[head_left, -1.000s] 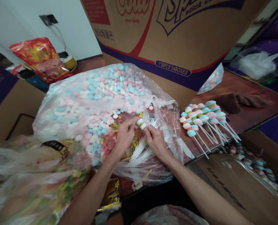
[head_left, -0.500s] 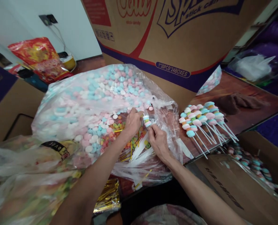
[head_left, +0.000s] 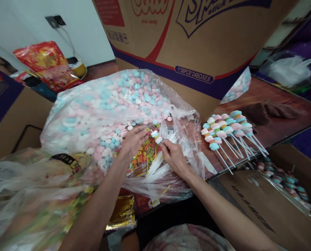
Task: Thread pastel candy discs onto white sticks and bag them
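Note:
My right hand [head_left: 174, 153] is closed around the lower end of a candy skewer [head_left: 156, 136], threaded with pastel blue, white and pink pieces. Just to its left, my left hand [head_left: 133, 141] is open, its fingers stretched over the loose candy; whether the fingertips touch a piece is hard to make out. Small fruit-coloured ring candies [head_left: 140, 157] lie below the left fingers. Pastel round candies [head_left: 108, 143] spill from a large clear bag [head_left: 92, 101] behind that hand. White sticks [head_left: 157, 167] lie under the right hand.
Several finished candy skewers [head_left: 227, 129] lie in a row to the right, beside a brown cloth [head_left: 272, 109]. A large cardboard box [head_left: 197, 48] stands behind. Gold ties [head_left: 122, 212] lie at the front edge. At lower right, an open carton [head_left: 249, 198] holds more skewers.
My left hand has moved left, away from the skewer, and its fingers have straightened. The skewer in my right hand has shifted slightly left and now tilts.

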`<state>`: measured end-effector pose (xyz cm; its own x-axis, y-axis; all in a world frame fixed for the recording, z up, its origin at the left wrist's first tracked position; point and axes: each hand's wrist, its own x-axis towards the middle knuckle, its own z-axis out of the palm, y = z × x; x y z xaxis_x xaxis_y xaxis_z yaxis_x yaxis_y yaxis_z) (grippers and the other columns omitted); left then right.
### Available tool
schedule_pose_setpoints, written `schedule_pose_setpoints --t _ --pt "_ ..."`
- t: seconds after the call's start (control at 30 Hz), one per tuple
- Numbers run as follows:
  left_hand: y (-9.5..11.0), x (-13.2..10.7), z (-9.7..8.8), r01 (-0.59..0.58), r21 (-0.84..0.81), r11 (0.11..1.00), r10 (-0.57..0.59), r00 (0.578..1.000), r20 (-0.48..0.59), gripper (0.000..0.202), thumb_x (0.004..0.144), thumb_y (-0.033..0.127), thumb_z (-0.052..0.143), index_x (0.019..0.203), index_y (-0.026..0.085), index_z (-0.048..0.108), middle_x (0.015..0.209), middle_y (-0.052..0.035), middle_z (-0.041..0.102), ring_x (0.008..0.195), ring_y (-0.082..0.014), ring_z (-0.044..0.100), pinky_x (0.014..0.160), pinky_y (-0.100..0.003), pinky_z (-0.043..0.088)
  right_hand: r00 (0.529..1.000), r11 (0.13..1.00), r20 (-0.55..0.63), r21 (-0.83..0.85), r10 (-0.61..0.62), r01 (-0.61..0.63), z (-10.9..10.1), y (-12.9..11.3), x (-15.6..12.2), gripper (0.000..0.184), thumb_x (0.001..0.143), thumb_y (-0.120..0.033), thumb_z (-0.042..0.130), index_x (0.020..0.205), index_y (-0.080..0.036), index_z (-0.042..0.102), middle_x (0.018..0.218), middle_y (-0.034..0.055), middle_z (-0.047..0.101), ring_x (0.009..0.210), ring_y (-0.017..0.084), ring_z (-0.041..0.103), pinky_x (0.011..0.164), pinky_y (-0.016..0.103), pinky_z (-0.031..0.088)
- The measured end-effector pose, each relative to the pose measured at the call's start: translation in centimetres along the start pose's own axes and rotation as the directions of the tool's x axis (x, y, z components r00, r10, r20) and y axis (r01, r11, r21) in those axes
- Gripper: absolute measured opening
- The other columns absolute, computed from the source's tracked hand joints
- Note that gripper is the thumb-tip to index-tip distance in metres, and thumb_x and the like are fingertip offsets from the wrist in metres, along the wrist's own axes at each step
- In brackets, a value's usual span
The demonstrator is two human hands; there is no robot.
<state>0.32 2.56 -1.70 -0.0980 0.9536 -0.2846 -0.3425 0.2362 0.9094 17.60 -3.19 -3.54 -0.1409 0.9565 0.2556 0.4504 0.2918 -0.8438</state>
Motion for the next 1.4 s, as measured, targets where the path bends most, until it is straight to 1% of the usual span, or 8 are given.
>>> schedule_pose_setpoints --t 0.27,0.37,0.5,0.7,0.83,0.97,1.23,1.4 --pt "0.1 -0.5 0.1 -0.037 0.018 0.999 0.036 0.998 0.058 0.037 0.052 0.030 0.093 0.081 0.016 0.076 0.084 -0.0042 0.074 0.079 -0.0142 0.066 0.078 -0.026 0.052 0.999 1.000 0.031 -0.014 -0.019 0.019 0.1 0.3 0.0 0.024 0.093 -0.024 0.044 0.071 -0.021 0.051 0.057 -0.0052 0.036 0.052 0.011 0.033 0.055 0.024 0.026" --pt "0.1 -0.7 0.1 -0.040 0.020 0.999 0.039 0.998 0.047 0.037 0.050 0.031 0.093 0.081 0.017 0.077 0.081 -0.0028 0.073 0.077 -0.0133 0.065 0.076 -0.025 0.051 0.999 1.000 0.034 -0.009 -0.016 0.016 0.1 0.2 0.0 0.024 0.094 -0.025 0.044 0.071 -0.021 0.048 0.057 -0.0056 0.034 0.052 0.011 0.032 0.055 0.024 0.026" --pt "0.0 -0.6 -0.1 -0.043 0.023 0.999 0.042 0.999 0.031 0.035 0.051 0.032 0.093 0.080 0.019 0.077 0.081 -0.0016 0.073 0.080 -0.0134 0.066 0.080 -0.026 0.052 0.999 1.000 0.038 -0.007 -0.010 0.010 0.0 0.1 0.0 0.024 0.094 -0.025 0.043 0.070 -0.022 0.047 0.057 -0.0058 0.033 0.052 0.011 0.032 0.055 0.024 0.026" --pt "-0.1 -1.0 -0.1 -0.177 0.178 0.968 0.157 0.980 0.121 0.036 0.057 0.033 0.090 0.086 0.017 0.077 0.088 -0.0050 0.076 0.083 -0.0179 0.068 0.083 -0.031 0.052 1.000 1.000 0.013 -0.009 0.017 -0.017 -0.1 -0.1 0.0 0.024 0.093 -0.025 0.044 0.070 -0.021 0.047 0.057 -0.0059 0.035 0.052 0.011 0.032 0.054 0.024 0.026" --pt "0.4 -1.1 0.3 -0.108 0.114 0.988 0.100 0.992 0.075 0.043 0.062 0.036 0.088 0.098 0.018 0.075 0.102 -0.0089 0.076 0.098 -0.0220 0.069 0.089 -0.034 0.052 1.000 1.000 0.007 0.006 0.001 -0.001 -0.1 -0.2 -0.1 0.024 0.094 -0.025 0.044 0.071 -0.021 0.049 0.058 -0.0058 0.035 0.053 0.010 0.033 0.055 0.024 0.026" --pt "0.6 -0.9 0.1 -0.076 0.010 0.997 0.076 0.997 0.000 0.034 0.063 0.032 0.087 0.090 0.016 0.074 0.101 -0.0104 0.076 0.102 -0.0211 0.069 0.091 -0.032 0.052 0.999 1.000 0.033 0.000 -0.020 0.020 0.0 -0.3 -0.1 0.025 0.094 -0.025 0.044 0.070 -0.021 0.049 0.059 -0.0048 0.038 0.054 0.011 0.034 0.056 0.024 0.028" --pt "0.3 -1.1 0.2 -0.022 -0.038 0.999 0.023 1.000 0.018 0.033 0.065 0.026 0.086 0.094 0.016 0.074 0.104 -0.0098 0.076 0.098 -0.0193 0.070 0.084 -0.028 0.053 0.998 1.000 0.059 -0.002 -0.031 0.031 0.2 -0.1 -0.1 0.027 0.095 -0.026 0.044 0.069 -0.021 0.051 0.063 -0.0031 0.044 0.056 0.011 0.038 0.058 0.024 0.030" --pt "0.1 -1.5 0.7 -0.009 -0.067 0.998 0.011 0.999 0.032 0.034 0.064 0.027 0.087 0.093 0.016 0.074 0.104 -0.0097 0.076 0.098 -0.0202 0.069 0.079 -0.027 0.053 0.999 0.999 0.041 -0.022 -0.033 0.034 0.2 -0.2 -0.1 0.027 0.095 -0.025 0.044 0.069 -0.021 0.050 0.059 -0.0048 0.038 0.054 0.011 0.033 0.057 0.025 0.028"
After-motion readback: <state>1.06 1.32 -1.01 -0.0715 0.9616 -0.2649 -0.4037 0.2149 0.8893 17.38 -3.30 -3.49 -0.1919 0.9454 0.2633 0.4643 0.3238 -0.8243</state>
